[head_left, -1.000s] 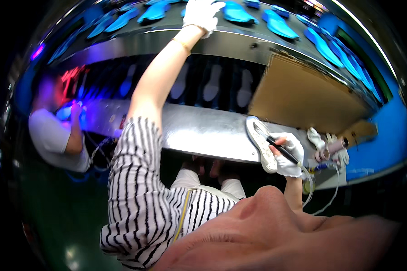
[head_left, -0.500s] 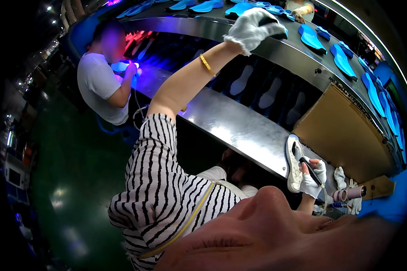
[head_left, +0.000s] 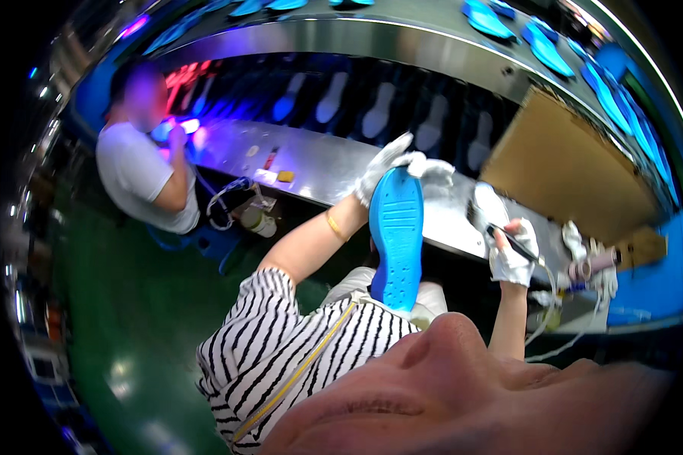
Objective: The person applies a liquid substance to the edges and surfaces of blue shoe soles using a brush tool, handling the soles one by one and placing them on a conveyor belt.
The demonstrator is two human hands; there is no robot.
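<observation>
In a white glove, my left hand [head_left: 383,168] grips the upper end of a blue shoe sole [head_left: 397,227]. The sole hangs upright in front of my body, its grooved and dimpled face showing. My right hand [head_left: 516,262], in a white glove with bare fingertips, is closed around a black pen-shaped tool [head_left: 517,244] with a pale cord. Its tip points at a white shoe sole [head_left: 490,205] that lies on the metal bench [head_left: 319,171]. Motion blurs that sole, and I cannot tell whether the tip touches it.
Above the bench runs a belt [head_left: 425,23] carrying several blue soles [head_left: 546,49]. Brown cardboard [head_left: 546,152] stands at the right, near a pinkish cup [head_left: 596,263] and loose gloves. A co-worker [head_left: 136,171] sits at the left under purple light. A yellow block [head_left: 286,177] rests on the bench.
My left hand has come down from the belt toward my body, bringing the blue shoe sole with it. The right hand still grips the pen-shaped tool. The whole view has shifted.
</observation>
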